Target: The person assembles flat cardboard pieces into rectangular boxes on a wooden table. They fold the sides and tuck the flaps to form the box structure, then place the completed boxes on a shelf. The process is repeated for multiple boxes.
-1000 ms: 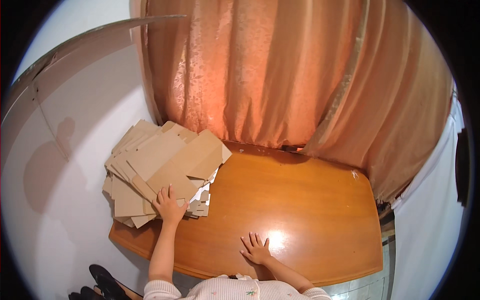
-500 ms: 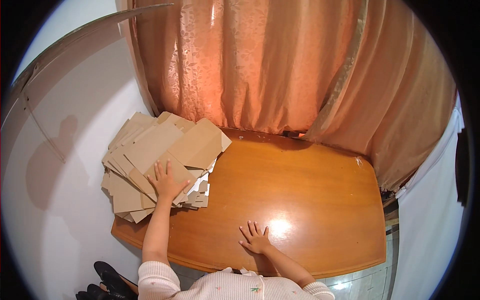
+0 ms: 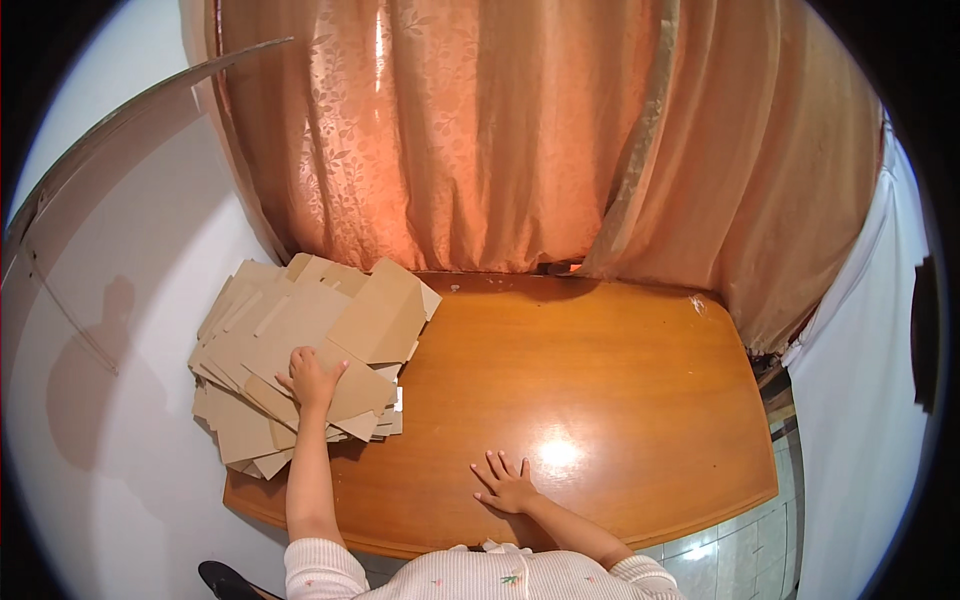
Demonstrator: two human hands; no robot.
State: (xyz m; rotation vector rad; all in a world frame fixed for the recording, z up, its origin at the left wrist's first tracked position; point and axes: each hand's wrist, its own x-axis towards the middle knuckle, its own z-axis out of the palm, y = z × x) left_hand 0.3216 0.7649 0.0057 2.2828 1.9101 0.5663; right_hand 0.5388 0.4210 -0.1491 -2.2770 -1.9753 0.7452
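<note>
A tall, uneven pile of flattened brown cardboard boxes (image 3: 385,315) lies on the left part of the wooden table (image 3: 620,390). On top of it rests my left hand (image 3: 315,382), its fingers bent and drawn in at a flattened cardboard box near the pile's front; the fingertips are partly hidden by the hand. My right hand (image 3: 511,491) lies flat on the tabletop near its front edge, fingers spread, holding nothing.
Orange-brown curtains (image 3: 480,140) hang along the table's far edge. A white wall (image 3: 150,250) stands close on the left. White cloth (image 3: 850,400) hangs to the right, and a black shoe (image 3: 228,578) shows below at the left.
My left hand's spread fingers have curled in on the cardboard pile. My right hand stays flat on the table. The whole view has shifted slightly, so the pile appears lower and further left.
</note>
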